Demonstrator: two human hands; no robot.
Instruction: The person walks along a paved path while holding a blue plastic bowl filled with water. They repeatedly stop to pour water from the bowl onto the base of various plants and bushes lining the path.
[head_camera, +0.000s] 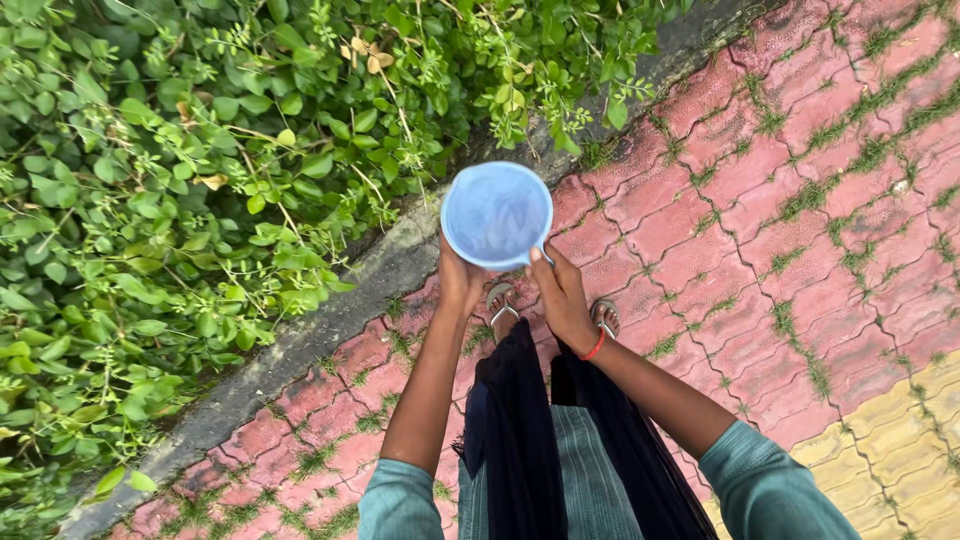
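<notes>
Both my hands hold a light blue plastic mug (496, 213) out in front of me, seen from above with its round mouth facing up. My left hand (459, 281) cups its left underside. My right hand (560, 293) grips the handle side, thumb up along the rim; a red band circles that wrist. What is inside the mug cannot be made out. The mug hangs over the edge where the paving meets a bed of green plants (200, 170).
A grey concrete kerb (300, 345) runs diagonally between the plants and red paving blocks (780, 200) with grass in the joints. Yellow blocks (910, 420) lie at the lower right. My sandalled feet (500, 300) and a dark scarf (520, 420) show below the mug.
</notes>
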